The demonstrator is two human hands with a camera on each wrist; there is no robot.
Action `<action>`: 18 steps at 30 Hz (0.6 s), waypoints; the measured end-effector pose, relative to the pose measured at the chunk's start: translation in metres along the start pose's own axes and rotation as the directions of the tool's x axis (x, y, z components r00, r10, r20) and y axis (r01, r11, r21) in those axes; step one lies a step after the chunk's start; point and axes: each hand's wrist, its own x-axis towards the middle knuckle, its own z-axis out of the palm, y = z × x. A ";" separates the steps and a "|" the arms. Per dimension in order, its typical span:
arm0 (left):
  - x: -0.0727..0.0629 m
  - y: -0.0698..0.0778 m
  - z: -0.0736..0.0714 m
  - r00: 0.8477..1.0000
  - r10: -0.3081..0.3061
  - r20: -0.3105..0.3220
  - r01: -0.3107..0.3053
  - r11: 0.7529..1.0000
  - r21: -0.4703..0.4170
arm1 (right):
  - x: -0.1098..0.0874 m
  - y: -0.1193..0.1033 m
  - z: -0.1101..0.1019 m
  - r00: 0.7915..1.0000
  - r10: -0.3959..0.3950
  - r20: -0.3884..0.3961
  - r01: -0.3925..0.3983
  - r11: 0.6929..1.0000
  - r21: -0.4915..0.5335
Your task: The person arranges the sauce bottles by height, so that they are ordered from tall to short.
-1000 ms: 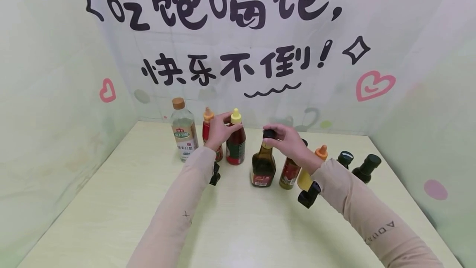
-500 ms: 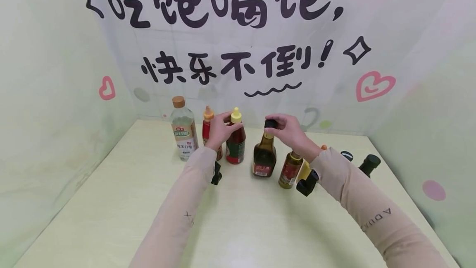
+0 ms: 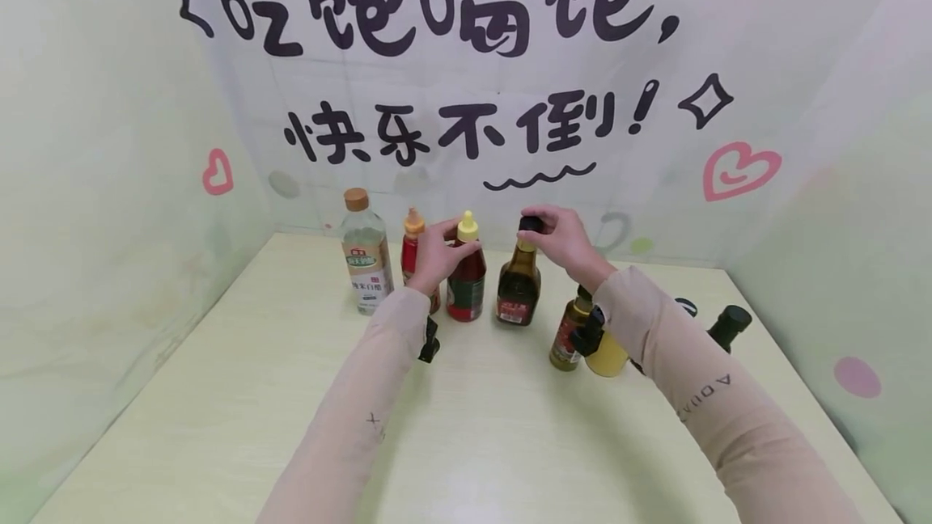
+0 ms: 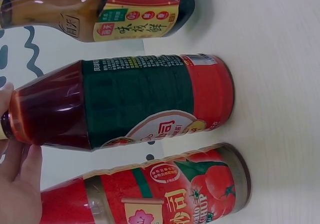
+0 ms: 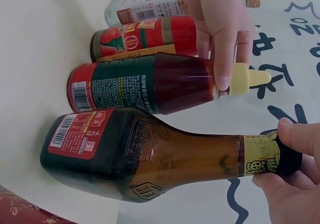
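My left hand (image 3: 434, 257) grips the neck of a dark red sauce bottle (image 3: 466, 291) with a yellow nozzle cap and green label, upright on the table. With thumb and fingers, my right hand (image 3: 564, 241) pinches the black cap of a brown soy sauce bottle (image 3: 518, 289), just right of the sauce bottle with a small gap between. Whether its base touches the table I cannot tell. A red ketchup bottle (image 4: 200, 194) with an orange cap stands left of the sauce bottle, partly hidden by my left hand. Beyond it is a clear white vinegar bottle (image 3: 366, 265).
Under my right forearm stand a small red-labelled bottle (image 3: 564, 342) and a yellow bottle (image 3: 607, 357), partly hidden. A dark-capped bottle (image 3: 730, 323) is farther right, beside another mostly covered one. The printed backdrop (image 3: 437, 192) hangs behind the row.
My right hand has carried the soy sauce bottle back, away from me, level with the sauce bottle. The left hand has kept its hold in place.
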 end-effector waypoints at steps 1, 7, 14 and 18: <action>0.000 0.000 0.000 1.000 0.002 -0.002 -0.002 1.000 0.000 | 0.001 0.001 0.001 1.000 0.001 -0.005 -0.001 1.000 0.004; -0.001 0.000 0.001 1.000 0.003 -0.009 -0.003 1.000 0.014 | 0.008 0.007 0.007 0.999 0.018 -0.028 -0.018 1.000 -0.008; -0.002 0.001 0.001 1.000 0.004 -0.012 -0.004 1.000 0.009 | 0.013 0.012 0.008 0.999 0.019 -0.043 -0.021 0.999 -0.041; -0.002 0.001 0.001 1.000 0.008 -0.011 -0.008 1.000 0.014 | 0.014 0.012 0.009 0.999 0.027 -0.045 -0.030 0.998 -0.060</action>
